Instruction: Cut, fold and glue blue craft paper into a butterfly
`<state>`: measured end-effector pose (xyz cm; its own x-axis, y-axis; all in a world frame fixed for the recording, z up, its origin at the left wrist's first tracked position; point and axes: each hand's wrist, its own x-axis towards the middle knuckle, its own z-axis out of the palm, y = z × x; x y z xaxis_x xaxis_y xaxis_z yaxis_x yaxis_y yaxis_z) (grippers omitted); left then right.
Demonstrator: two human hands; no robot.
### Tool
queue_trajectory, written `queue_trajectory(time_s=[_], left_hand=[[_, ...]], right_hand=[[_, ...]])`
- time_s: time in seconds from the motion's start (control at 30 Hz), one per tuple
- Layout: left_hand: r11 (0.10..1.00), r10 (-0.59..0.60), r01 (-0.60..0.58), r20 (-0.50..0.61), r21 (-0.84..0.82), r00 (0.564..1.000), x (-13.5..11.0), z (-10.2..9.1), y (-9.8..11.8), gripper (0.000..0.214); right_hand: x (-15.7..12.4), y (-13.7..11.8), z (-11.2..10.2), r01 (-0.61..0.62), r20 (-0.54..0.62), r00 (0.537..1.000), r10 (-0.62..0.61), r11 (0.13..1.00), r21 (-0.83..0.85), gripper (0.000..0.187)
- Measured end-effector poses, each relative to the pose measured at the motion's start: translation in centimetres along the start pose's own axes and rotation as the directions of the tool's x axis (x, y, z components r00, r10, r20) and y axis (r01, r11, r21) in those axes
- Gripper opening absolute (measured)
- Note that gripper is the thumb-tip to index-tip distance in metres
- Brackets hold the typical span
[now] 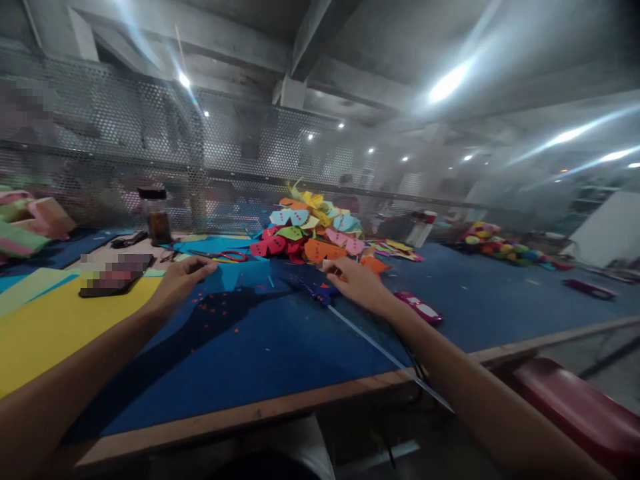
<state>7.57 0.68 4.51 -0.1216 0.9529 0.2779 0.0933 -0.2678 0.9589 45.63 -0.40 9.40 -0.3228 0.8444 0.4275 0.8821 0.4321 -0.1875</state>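
Both my arms reach out over a blue table (260, 340). My left hand (183, 280) hovers over the blue surface with its fingers curled in a loose pinch; I cannot make out anything in it. My right hand (357, 283) lies palm down with its fingers stretched toward a pile of coloured foam cut-outs (310, 233), its fingertips at an orange piece (323, 252). A blue tool with a long thin strip (350, 327) lies just under my right wrist. Red-handled scissors (231, 256) rest between the hands, farther back.
Yellow sheets (55, 320) cover the table's left part, with a dark phone (113, 279) on them. A pink flat object (420, 308) lies right of my right hand. A second coloured pile (493, 245) sits far right. A perforated metal screen (200, 153) backs the table.
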Motion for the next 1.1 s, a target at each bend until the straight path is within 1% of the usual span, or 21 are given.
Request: queue_trajectory(time_s=[0.13, 0.27, 0.33, 0.47, 0.6, 0.73, 0.87, 0.97, 1.03, 1.1], left_hand=[[1.0, -0.018, 0.018, 0.016, -0.003, 1.0, 0.0, -0.1, 0.0, 0.049], [1.0, -0.03, 0.031, 0.025, -0.005, 0.999, 0.0, -0.1, -0.1, 0.049], [0.999, -0.038, 0.038, 0.026, -0.013, 0.999, 0.1, -0.1, -0.3, 0.051], [0.999, -0.046, 0.047, 0.028, -0.023, 0.999, 0.2, -0.2, -0.5, 0.051], [0.998, -0.055, 0.056, 0.021, -0.033, 0.998, 0.2, -0.2, -0.4, 0.052], [0.997, -0.065, 0.066, 0.012, -0.049, 0.998, 0.2, -0.2, -0.4, 0.05], [0.995, -0.08, 0.081, 0.011, -0.061, 0.997, 0.2, -0.2, -0.5, 0.048], [0.994, -0.09, 0.091, 0.014, -0.061, 0.996, 0.2, -0.2, -0.6, 0.049], [0.994, -0.091, 0.091, 0.005, -0.059, 0.996, 0.2, -0.2, -0.4, 0.049], [0.994, -0.093, 0.092, -0.01, -0.056, 0.996, 0.2, -0.2, -0.3, 0.049]], right_hand=[[-1.7, 2.0, 1.3, 0.029, 0.128, 0.992, -0.01, 0.988, -0.15, 0.025], [-2.0, 2.7, 2.1, 0.111, 0.241, 0.969, -0.056, 0.969, -0.222, 0.043], [-1.9, 2.9, 2.4, 0.142, 0.276, 0.959, -0.071, 0.958, -0.249, 0.048], [-1.4, 3.2, 2.9, 0.176, 0.307, 0.948, -0.084, 0.943, -0.284, 0.044], [-1.3, 3.6, 3.0, 0.176, 0.321, 0.943, -0.084, 0.947, -0.269, 0.041], [-2.1, 3.8, 2.9, 0.143, 0.289, 0.954, -0.078, 0.967, -0.211, 0.048], [-3.2, 4.3, 2.7, 0.085, 0.206, 0.976, -0.067, 0.993, -0.08, 0.051], [-3.4, 4.9, 2.4, 0.01, 0.098, 0.995, -0.017, 0.997, 0.072, 0.056], [-2.9, 5.2, 2.2, -0.04, 0.014, 0.999, 0.038, 0.977, 0.208, 0.058], [-2.3, 5.3, 2.1, -0.077, -0.056, 0.993, 0.104, 0.932, 0.355, 0.051]])
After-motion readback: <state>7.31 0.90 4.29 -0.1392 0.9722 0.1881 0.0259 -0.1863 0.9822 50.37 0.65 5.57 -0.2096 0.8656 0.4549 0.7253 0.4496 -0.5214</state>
